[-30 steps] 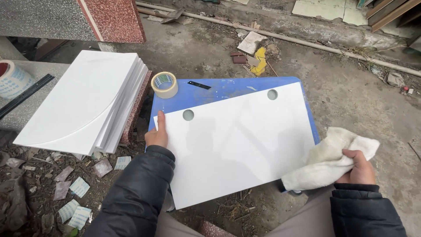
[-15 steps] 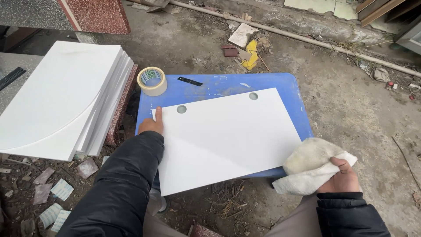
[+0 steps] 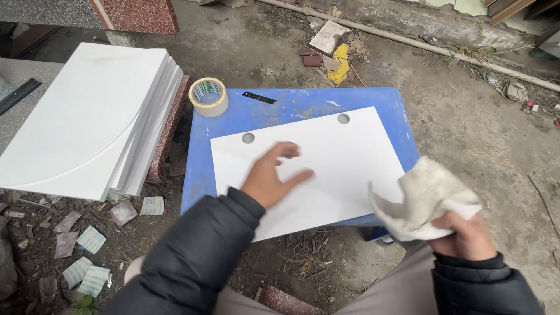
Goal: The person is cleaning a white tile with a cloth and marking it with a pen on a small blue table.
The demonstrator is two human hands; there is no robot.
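Head view: white two-holed panel (image 3: 344,169) under open left hand (image 3: 271,178), right hand's (image 3: 464,236) grip around crumpled cloth (image 3: 423,201).

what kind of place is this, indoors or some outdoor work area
Probably an outdoor work yard: bare dirt ground strewn with rubble and paper scraps. White panels are stacked on a stone slab, and one panel lies on a blue table serving as a bench.
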